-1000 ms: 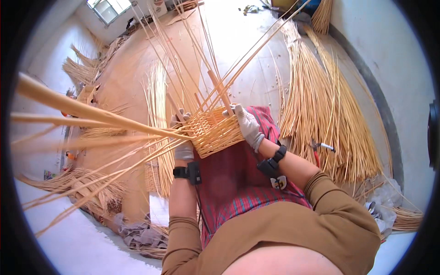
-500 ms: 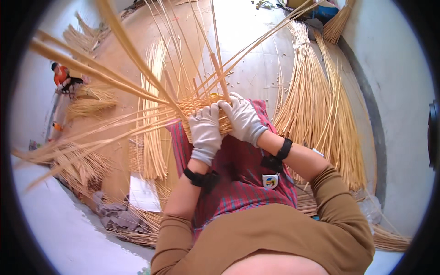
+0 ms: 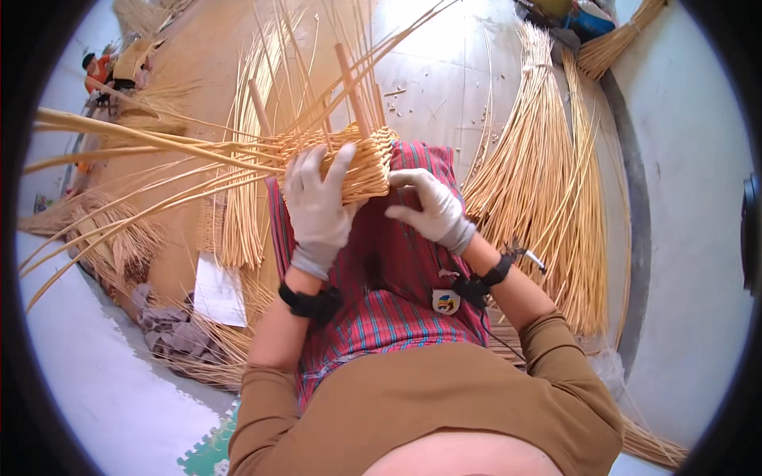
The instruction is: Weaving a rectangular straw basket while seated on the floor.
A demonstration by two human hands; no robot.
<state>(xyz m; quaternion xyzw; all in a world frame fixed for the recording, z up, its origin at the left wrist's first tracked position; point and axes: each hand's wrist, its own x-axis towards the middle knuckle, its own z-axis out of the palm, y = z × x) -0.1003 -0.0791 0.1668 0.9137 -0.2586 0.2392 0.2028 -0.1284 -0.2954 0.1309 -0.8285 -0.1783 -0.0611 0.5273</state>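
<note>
A partly woven wicker basket (image 3: 367,170) rests above my lap, with wooden stakes (image 3: 353,91) standing up from its corners and long willow rods (image 3: 159,143) fanning out to the left and away from me. My left hand (image 3: 317,194), in a pale work glove, grips the basket's near left side, thumb and fingers spread over the weave. Just right of the basket's near corner is my right hand (image 3: 432,206), gloved too, fingers curved and thumb apart with a gap between them. Nothing shows in that gap. The basket's underside is hidden.
A large tied bundle of willow rods (image 3: 524,182) lies on the floor to the right. Another row of rods (image 3: 246,198) lies left of my knees, near a white sheet (image 3: 219,293). Far left sits another person (image 3: 97,73) in orange. A striped red cloth (image 3: 397,317) covers my lap.
My right hand has let go of the basket's rim and moved down to its right. The basket has turned and tipped, its rods swinging lower left. My left hand has shifted left with it.
</note>
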